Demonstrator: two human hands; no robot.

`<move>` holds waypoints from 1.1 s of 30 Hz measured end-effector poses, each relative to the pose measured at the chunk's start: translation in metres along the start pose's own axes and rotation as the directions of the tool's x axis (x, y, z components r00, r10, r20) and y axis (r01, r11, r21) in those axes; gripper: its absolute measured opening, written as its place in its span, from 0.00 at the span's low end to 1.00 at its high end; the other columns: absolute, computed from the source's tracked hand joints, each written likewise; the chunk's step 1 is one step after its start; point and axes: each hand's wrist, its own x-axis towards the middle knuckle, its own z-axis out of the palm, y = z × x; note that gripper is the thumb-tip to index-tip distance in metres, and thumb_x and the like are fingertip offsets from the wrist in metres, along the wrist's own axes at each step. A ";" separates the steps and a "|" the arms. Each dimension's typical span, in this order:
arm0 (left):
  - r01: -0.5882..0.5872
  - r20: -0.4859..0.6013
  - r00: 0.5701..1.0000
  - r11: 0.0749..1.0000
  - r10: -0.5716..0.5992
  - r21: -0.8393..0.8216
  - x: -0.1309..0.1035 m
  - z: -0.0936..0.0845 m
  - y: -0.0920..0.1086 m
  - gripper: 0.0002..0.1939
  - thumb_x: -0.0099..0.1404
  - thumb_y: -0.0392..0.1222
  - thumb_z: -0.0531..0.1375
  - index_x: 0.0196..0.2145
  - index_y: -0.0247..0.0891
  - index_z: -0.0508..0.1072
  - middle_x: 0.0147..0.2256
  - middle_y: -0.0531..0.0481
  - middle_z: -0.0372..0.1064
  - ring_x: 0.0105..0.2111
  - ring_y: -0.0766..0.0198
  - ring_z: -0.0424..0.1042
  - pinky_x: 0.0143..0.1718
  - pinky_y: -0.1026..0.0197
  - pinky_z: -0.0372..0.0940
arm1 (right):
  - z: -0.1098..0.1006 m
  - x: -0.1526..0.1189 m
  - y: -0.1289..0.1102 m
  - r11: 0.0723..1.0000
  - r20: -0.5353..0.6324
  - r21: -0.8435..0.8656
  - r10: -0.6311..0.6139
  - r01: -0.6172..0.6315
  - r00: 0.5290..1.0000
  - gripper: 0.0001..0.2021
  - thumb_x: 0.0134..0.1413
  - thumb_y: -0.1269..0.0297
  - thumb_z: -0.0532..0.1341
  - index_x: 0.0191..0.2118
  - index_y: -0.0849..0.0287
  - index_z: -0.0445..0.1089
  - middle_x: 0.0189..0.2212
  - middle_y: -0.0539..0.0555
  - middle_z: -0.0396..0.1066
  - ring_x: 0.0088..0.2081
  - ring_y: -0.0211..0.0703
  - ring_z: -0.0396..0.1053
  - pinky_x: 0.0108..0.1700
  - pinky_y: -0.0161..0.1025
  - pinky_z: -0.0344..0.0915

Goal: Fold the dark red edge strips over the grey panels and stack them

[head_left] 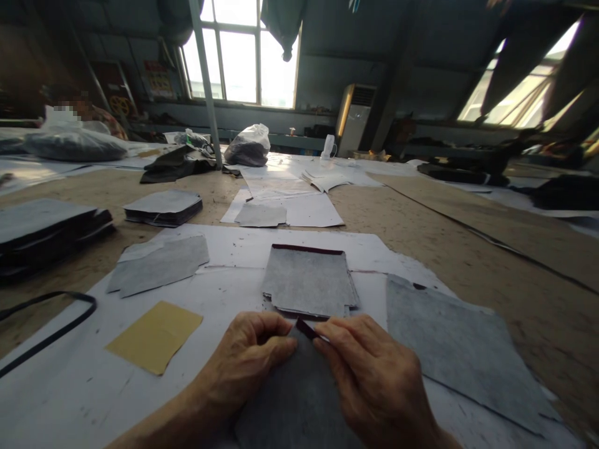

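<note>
A grey fabric piece (299, 399) with a dark maroon edge lies close in front of me at the bottom centre. My left hand (253, 355) pinches its top edge near the left corner. On the other side of that corner, my right hand (369, 368) grips the folded maroon strip between thumb and fingers. Just beyond both hands sits a small stack of grey pieces (309, 280) with a maroon strip along its far edge. A yellow paper piece (156, 337) is left of my left hand. Larger grey pieces (458, 343) lie to the right.
Another grey piece (161, 265) and two stacks (163, 206) (47, 231) are on the left, near a black strap (56, 330). White paper (224, 246) covers the table underneath. Farther back are a metal pole (206, 81), plastic bags (250, 146) and a person (105, 118) at the left.
</note>
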 end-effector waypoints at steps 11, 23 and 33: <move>-0.335 0.083 0.942 0.882 0.326 0.332 -0.009 0.014 0.004 0.12 0.61 0.40 0.53 0.27 0.33 0.73 0.25 0.50 0.66 0.28 0.65 0.65 0.29 0.65 0.59 | 0.004 -0.007 0.003 0.997 0.038 0.046 -0.068 0.066 0.997 0.09 0.50 0.79 0.56 0.37 0.65 0.70 0.28 0.55 0.72 0.29 0.40 0.69 0.31 0.36 0.67; -0.239 -0.001 0.964 0.866 0.267 0.438 -0.010 0.015 -0.002 0.11 0.59 0.38 0.52 0.24 0.35 0.71 0.21 0.54 0.64 0.24 0.68 0.62 0.26 0.67 0.57 | 0.009 -0.007 -0.005 0.999 0.066 -0.013 0.043 -0.042 0.997 0.08 0.51 0.77 0.53 0.27 0.63 0.68 0.20 0.51 0.66 0.23 0.36 0.65 0.27 0.33 0.60; -0.153 -0.005 0.984 0.864 0.177 0.479 -0.008 0.018 0.005 0.11 0.55 0.38 0.51 0.23 0.34 0.71 0.19 0.54 0.60 0.22 0.69 0.58 0.23 0.67 0.54 | 0.011 -0.006 0.003 0.987 0.143 -0.062 0.156 -0.149 0.977 0.11 0.51 0.73 0.51 0.21 0.61 0.63 0.18 0.50 0.61 0.21 0.35 0.59 0.24 0.34 0.54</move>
